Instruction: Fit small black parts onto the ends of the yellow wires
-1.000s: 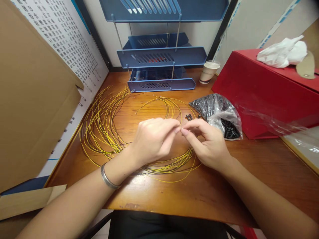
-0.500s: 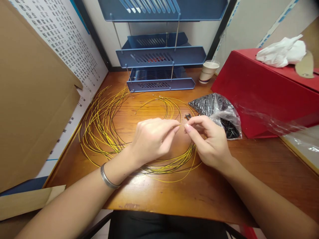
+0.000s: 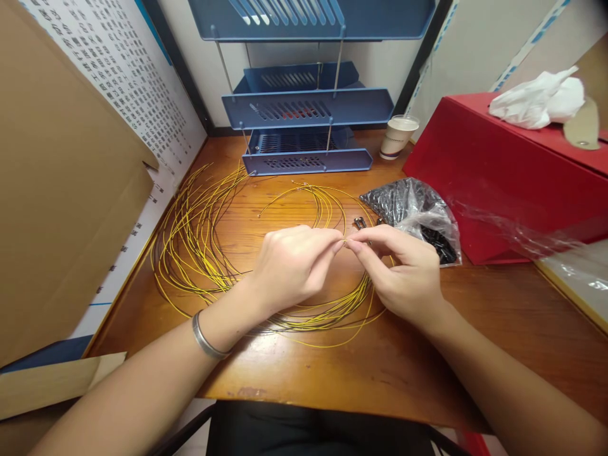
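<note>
Loops of thin yellow wire (image 3: 190,247) lie spread on the wooden desk (image 3: 498,329). My left hand (image 3: 294,266), with a silver bracelet on its wrist, pinches the end of one yellow wire between thumb and fingertips. My right hand (image 3: 403,272) is pinched closed, its fingertips touching those of the left hand at the wire's end. What the right fingers hold is too small to make out. Both hands hover over the near part of the wire coil.
A clear bag of small black parts (image 3: 418,215) lies right of the hands, with small metal pieces (image 3: 360,222) beside it. Behind stand a blue tiered tray rack (image 3: 304,114), a paper cup (image 3: 398,137) and a red box (image 3: 503,171). Cardboard (image 3: 61,190) leans at the left.
My right hand drew a little away from the left half a second ago, then came back so the fingertips meet again. The left hand has stayed in place.
</note>
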`<state>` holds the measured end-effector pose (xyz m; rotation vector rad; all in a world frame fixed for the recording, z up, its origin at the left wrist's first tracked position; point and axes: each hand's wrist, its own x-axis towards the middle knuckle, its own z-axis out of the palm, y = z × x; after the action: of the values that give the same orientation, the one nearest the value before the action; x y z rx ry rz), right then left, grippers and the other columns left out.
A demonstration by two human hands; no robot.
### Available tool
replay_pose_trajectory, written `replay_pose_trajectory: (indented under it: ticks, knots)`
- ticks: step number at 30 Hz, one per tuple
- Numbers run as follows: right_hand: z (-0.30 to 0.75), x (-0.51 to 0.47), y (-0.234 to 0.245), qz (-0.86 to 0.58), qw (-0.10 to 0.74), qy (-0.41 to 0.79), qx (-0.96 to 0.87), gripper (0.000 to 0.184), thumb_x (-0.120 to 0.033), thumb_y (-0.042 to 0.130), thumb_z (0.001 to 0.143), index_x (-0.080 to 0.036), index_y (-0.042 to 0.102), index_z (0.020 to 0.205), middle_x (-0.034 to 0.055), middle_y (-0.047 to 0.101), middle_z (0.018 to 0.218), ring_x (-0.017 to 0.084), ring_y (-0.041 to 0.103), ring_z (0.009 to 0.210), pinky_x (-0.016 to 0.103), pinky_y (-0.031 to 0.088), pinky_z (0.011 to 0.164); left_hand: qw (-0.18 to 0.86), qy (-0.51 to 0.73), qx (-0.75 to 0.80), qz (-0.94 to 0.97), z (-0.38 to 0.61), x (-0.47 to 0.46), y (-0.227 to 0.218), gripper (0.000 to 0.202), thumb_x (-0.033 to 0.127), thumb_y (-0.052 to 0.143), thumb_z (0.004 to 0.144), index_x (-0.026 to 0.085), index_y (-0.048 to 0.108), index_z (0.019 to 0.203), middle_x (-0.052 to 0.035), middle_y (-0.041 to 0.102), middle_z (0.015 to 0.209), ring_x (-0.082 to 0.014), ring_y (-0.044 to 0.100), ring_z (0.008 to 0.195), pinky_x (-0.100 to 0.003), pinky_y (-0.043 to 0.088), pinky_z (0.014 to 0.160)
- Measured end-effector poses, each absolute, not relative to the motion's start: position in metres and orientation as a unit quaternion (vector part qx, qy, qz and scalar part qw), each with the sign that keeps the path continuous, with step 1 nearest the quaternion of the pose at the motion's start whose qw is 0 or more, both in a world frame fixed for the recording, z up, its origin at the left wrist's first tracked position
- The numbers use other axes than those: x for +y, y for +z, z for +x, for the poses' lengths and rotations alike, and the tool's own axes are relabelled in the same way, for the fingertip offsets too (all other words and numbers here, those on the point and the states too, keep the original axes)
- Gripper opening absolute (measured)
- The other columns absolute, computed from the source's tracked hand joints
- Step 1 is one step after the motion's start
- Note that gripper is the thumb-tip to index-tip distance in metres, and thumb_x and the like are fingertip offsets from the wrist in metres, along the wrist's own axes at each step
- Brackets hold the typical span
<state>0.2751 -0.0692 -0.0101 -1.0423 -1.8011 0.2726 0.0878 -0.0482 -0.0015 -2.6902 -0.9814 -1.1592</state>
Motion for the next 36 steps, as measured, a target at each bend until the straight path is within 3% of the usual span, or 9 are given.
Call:
replay_pose_trajectory:
  ticks: [13,25,32,36]
  knots:
    - [0.276,-0.067,-0.022,-0.453,0.449,0.308,-0.706,0.016,-0.035,0.048,0.102,-0.021,0.048,0.095,-0.0014,0.058,0.073,0.01,0.054,0.061,0.025,0.042,0.057,0.108,-0.319,-0.312,-0.888,0.086,-0.045,-0.004,0.02,0.023,0.051,0.099,0.016,0.07,0.095,-0.0021,0.073,0.074,-0.0154,0.062,0.064,-0.027,0.044,0.059]
    - [0.276,-0.068,-0.021,-0.448,0.43,0.281,-0.732,0.027,-0.035,0.038,0.105,-0.02,0.043,0.083,-0.0026,0.048,0.065,0.011,0.045,0.059,0.027,0.036,0.059,0.114,-0.301,-0.317,-0.892,0.086,-0.047,-0.003,0.019,0.024,0.052,0.098,0.019,0.07,0.094,0.0002,0.071,0.07,-0.0145,0.063,0.061,-0.027,0.039,0.055]
    - [0.274,-0.069,-0.014,-0.427,0.439,0.263,-0.745,0.038,-0.031,0.036,0.106,-0.02,0.04,0.069,-0.003,0.044,0.061,0.009,0.04,0.053,0.026,0.034,0.056,0.102,-0.325,-0.305,-0.889,0.086,-0.047,-0.004,0.019,0.026,0.05,0.101,0.018,0.067,0.102,0.0004,0.073,0.072,-0.0126,0.067,0.061,-0.024,0.043,0.059]
    - [0.276,-0.069,-0.014,-0.446,0.427,0.282,-0.734,0.04,-0.034,0.036,0.106,-0.019,0.044,0.07,-0.0033,0.044,0.059,0.008,0.042,0.053,0.026,0.035,0.056,0.092,-0.342,-0.31,-0.882,0.087,-0.047,-0.005,0.018,0.027,0.051,0.101,0.019,0.066,0.095,0.0005,0.074,0.076,-0.0122,0.068,0.065,-0.023,0.045,0.061]
